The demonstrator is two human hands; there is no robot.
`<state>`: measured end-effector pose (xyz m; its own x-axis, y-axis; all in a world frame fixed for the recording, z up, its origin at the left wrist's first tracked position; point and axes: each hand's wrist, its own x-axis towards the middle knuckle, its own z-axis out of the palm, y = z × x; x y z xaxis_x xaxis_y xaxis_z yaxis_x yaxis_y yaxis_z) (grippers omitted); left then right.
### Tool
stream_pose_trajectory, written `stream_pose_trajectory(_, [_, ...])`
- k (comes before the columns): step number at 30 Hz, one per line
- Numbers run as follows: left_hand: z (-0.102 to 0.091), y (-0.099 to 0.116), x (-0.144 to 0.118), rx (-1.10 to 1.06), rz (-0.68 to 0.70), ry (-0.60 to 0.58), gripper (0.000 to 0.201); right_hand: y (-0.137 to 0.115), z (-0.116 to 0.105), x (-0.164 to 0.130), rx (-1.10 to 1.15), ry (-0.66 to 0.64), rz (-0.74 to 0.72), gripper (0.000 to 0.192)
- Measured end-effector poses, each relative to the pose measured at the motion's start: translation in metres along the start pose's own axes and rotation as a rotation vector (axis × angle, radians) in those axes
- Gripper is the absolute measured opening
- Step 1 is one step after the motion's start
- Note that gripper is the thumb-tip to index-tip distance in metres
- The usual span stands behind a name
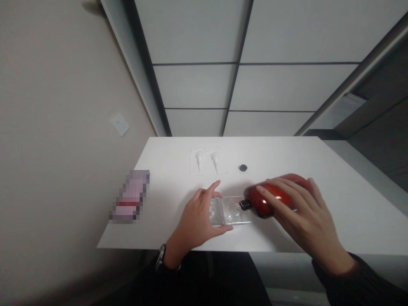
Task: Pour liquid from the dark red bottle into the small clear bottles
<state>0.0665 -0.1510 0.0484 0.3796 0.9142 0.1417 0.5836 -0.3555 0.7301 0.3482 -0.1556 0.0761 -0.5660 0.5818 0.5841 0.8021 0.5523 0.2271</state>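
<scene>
In my right hand is a reddish-brown bottle, tipped nearly onto its side. Its dark, uncapped neck points left, over the right half of a clear plastic case. Whether liquid comes out of the neck is too unclear to tell. My left hand grips the case's left end, thumb at the near edge and fingers at the far edge. The case seems to have two square parts side by side, the left one partly covered by my hand. Beyond it lies a small dark round cap.
Two white nozzle-like pieces lie in clear packaging toward the table's back. A blurred pinkish item is at the left edge of the white table. Behind stand white paneled doors; a wall with a socket is at left.
</scene>
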Motion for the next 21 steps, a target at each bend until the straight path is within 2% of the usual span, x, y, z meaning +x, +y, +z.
stream_pose_trajectory(6, [-0.0006,0.0004,0.0000,0.005,0.012,0.005,0.118,0.0004,-0.0023,0.0022,0.003,0.009,0.021,0.050])
stream_pose_trajectory(21, [-0.0014,0.0011,0.0005,0.020,0.002,-0.004,0.117,0.0044,-0.0083,0.0055,-0.004,0.035,0.028,0.062])
